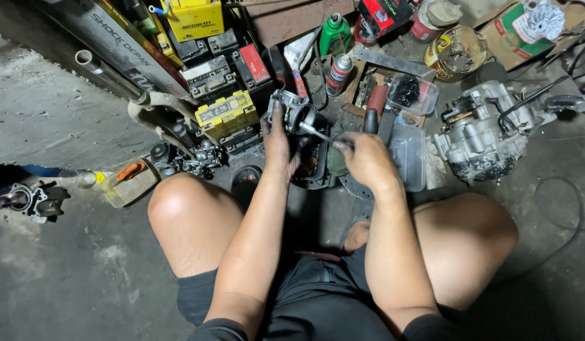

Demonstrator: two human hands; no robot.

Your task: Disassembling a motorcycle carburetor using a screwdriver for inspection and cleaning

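Our left hand (280,144) clasps a metal carburetor (291,111) above the floor clutter, our right hand (366,159) closed round a screwdriver (319,134), tip buried in the part, handle hidden in our fist, engine (485,132) right, batteries (226,115) left.

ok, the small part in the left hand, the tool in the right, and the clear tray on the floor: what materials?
Small grey carburettor-like part: looks like cast metal, dull grey with bright edges. Thin shiny screwdriver-like tool: probably steel, with a bright glinting shaft; its handle is hidden in the right hand. Clear rectangular tray: likely plastic, see-through and scuffed.
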